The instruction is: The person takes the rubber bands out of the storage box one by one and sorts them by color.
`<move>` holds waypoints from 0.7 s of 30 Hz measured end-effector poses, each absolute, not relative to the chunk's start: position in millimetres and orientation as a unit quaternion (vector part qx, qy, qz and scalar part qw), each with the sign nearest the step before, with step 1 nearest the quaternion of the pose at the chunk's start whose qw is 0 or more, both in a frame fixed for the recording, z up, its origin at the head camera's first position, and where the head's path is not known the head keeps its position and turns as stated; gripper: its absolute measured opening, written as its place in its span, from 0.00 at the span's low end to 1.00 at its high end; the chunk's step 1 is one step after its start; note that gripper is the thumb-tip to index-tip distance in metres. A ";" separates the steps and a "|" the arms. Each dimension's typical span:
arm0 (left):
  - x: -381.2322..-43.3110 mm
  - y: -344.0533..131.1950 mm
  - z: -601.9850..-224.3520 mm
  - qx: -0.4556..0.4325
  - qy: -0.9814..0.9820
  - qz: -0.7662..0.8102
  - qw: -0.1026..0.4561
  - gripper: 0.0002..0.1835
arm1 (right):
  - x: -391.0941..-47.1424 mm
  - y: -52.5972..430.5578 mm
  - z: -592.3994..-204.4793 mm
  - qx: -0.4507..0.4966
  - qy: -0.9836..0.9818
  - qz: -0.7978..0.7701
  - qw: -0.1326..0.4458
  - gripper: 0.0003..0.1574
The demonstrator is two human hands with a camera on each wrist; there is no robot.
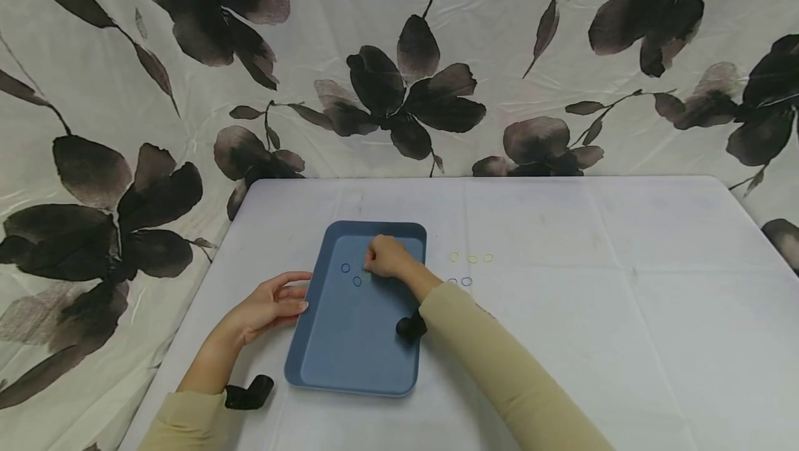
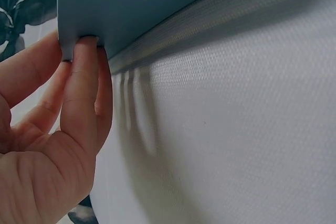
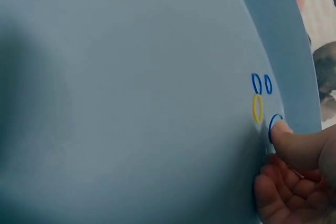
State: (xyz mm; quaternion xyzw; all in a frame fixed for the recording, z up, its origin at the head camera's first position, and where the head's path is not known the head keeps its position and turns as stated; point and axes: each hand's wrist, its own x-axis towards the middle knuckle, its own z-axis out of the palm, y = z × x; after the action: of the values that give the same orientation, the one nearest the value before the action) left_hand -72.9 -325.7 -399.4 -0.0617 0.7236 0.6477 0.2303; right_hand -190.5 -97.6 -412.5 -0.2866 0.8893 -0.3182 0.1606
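Note:
My left hand (image 1: 268,307) lies along the left side of the blue tray (image 1: 358,343), with extended fingers (image 2: 79,93) touching its outer wall and rim. Over the tray's upper part, my right hand (image 1: 387,257) pinches a blue ring (image 3: 271,129) between thumb and fingers. This ring is hidden by the hand in the head view. On the tray floor beside it lie two more thin blue rings (image 1: 345,268). A yellow ring (image 3: 257,108) lies just by them, near the pinching fingertips in the right wrist view.
Right of the tray, several yellow rings (image 1: 472,259) lie on the white table (image 1: 593,312), with blue rings (image 1: 467,282) nearer the right sleeve. Both wrists carry a black device (image 1: 250,393). A floral cloth (image 1: 524,41) hangs behind the table.

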 end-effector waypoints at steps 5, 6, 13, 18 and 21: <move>-73.8 -326.0 -399.5 -0.057 0.725 0.645 0.235 0.37 | -193.3 -91.6 -408.9 -0.252 0.884 -0.350 0.181 0.08; -74.0 -326.2 -399.5 -0.057 0.725 0.644 0.235 0.37 | -194.1 -90.3 -408.0 -0.244 0.883 -0.354 0.185 0.08; -74.3 -326.4 -399.0 -0.055 0.725 0.646 0.233 0.36 | -196.7 -82.3 -400.3 -0.213 0.862 -0.402 0.224 0.11; -74.4 -326.7 -400.4 -0.054 0.723 0.648 0.233 0.36 | -197.1 -78.0 -395.7 -0.195 0.839 -0.441 0.251 0.10; -74.0 -327.2 -401.2 -0.056 0.724 0.647 0.233 0.36 | -197.0 -75.6 -393.0 -0.185 0.829 -0.457 0.263 0.08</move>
State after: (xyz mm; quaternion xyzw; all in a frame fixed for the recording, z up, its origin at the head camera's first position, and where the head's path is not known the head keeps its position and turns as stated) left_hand -74.0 -327.2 -401.2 -0.0561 0.7241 0.6469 0.2326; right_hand -197.0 -75.6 -393.0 -0.1851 0.8290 -0.4574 0.2633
